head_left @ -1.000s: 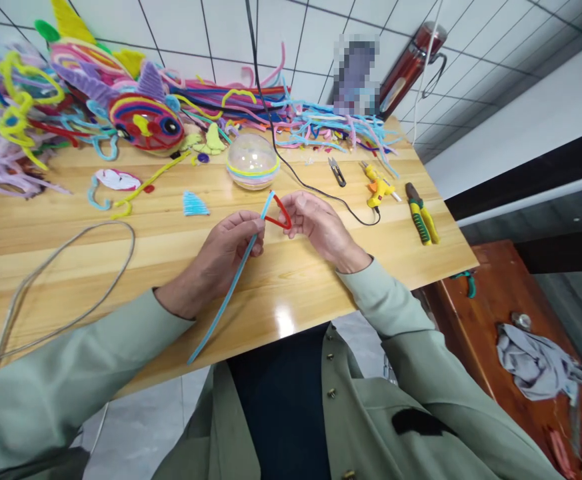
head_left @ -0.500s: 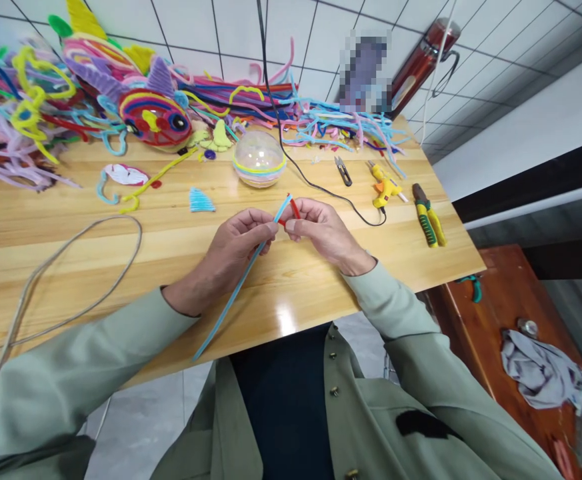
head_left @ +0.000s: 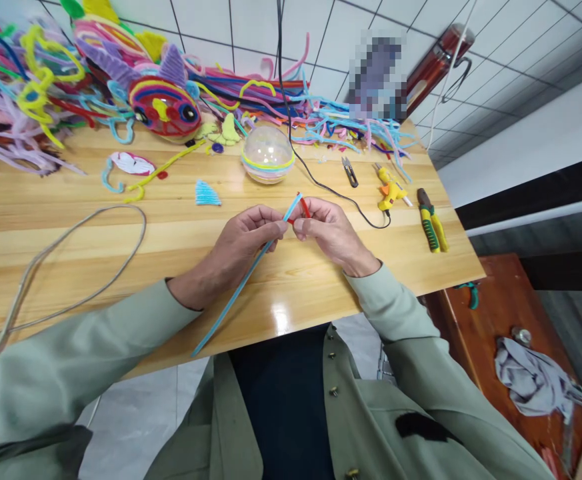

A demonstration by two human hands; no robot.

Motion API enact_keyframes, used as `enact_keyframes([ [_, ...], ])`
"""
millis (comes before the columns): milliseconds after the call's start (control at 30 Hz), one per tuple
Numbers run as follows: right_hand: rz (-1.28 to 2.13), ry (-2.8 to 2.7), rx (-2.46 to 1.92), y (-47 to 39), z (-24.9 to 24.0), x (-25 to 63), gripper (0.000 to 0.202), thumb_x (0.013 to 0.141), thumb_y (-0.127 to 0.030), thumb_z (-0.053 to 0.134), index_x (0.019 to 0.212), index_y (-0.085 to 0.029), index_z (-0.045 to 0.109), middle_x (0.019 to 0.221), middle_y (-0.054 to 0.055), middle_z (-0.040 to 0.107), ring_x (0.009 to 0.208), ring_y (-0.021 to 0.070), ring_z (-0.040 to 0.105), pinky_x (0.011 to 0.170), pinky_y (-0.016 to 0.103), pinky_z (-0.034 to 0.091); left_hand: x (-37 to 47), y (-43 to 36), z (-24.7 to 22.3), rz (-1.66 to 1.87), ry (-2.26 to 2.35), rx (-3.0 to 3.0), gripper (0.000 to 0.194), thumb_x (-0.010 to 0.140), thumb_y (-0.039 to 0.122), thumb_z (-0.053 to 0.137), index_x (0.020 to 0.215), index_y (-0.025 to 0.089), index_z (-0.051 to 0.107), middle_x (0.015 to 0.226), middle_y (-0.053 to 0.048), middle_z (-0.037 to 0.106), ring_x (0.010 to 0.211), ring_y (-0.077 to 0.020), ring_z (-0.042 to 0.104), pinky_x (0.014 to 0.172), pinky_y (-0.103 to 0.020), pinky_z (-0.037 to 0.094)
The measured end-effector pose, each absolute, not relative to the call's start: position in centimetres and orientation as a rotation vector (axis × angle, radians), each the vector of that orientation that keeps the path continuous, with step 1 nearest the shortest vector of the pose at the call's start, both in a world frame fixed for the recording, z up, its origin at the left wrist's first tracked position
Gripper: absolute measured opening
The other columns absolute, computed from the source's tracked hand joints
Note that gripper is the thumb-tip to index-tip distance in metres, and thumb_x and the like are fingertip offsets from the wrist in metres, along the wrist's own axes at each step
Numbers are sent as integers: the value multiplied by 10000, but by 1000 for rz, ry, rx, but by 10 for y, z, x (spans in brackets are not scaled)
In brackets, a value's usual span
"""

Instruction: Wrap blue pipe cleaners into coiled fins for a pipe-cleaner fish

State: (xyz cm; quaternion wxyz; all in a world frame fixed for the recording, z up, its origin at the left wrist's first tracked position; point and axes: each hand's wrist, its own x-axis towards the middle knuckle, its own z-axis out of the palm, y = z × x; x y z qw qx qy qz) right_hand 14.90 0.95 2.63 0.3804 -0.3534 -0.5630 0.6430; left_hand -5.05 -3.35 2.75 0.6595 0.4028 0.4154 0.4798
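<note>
My left hand (head_left: 255, 231) pinches a light blue pipe cleaner (head_left: 235, 293) near its upper end. The long tail slants down toward the table's front edge. Close beside it, my right hand (head_left: 328, 227) is closed on a short, bent red pipe cleaner (head_left: 305, 207). The blue tip and the red piece come together between my fingertips; whether they are joined I cannot tell. Beyond my hands stands a clear plastic ball (head_left: 267, 150) with yellow, blue and pink bands. A small blue ribbed piece (head_left: 207, 193) lies left of the ball.
Snips (head_left: 350, 172), a yellow glue gun (head_left: 391, 190) and pliers (head_left: 431, 220) lie on the right. A finished-looking fish figure (head_left: 165, 110) and heaps of pipe cleaners (head_left: 21, 127) line the wall. A grey cable (head_left: 143, 227) loops at left; a red thermos (head_left: 433, 67) stands behind.
The view has shifted slightly, so the tabletop things sit a little further right in the picture. Both hands keep nearly the same hold, still close together.
</note>
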Motion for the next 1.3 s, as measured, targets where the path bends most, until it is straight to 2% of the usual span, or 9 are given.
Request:
enact_keyframes([
  [167,1627,-1456,-916,8,30,148,270,821,-400,905,880,-203,730,735,-45,661,642,101,537,638,254,461,-49,-33,23,1108,917,851,255,695,321,940,809,206,743,674,31,652,621,-123,516,620,-288,413],
  [400,1547,-1502,-970,5,32,142,414,846,-546,929,843,-215,681,721,-53,633,651,104,542,669,259,482,-49,-33,20,1106,925,867,220,722,312,910,813,209,738,664,32,656,614,-127,528,626,-293,412],
  [1033,1526,-1644,-1008,4,36,144,353,917,-483,850,824,-204,653,704,-60,611,660,102,530,686,260,460,-50,-34,20,1092,1004,1007,228,727,342,927,790,203,758,751,3,736,660,-130,569,634,-279,462],
  [1300,1667,-1538,-934,8,36,147,438,853,-523,946,879,-206,645,735,-66,620,653,93,547,646,248,450,-49,-34,21,1106,1010,957,220,699,314,921,780,208,747,694,20,689,640,-128,543,625,-283,440],
])
